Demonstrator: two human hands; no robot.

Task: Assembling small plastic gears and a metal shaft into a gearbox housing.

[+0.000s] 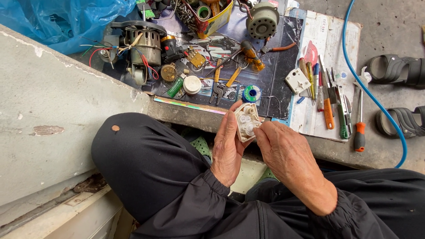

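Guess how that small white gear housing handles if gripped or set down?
The white gear housing, held in the left hand, looks like thin plastic: probably light and stiff. Its open face shows small gears the right hand fingers; they might drop out if tipped. Boxy, so unlikely to roll.

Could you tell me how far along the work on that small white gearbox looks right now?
Done: the white cover plate lies apart on the mat. In hand: the left hand holds the open gearbox while the right hand fingers its gears. Left: the cover is not back on.
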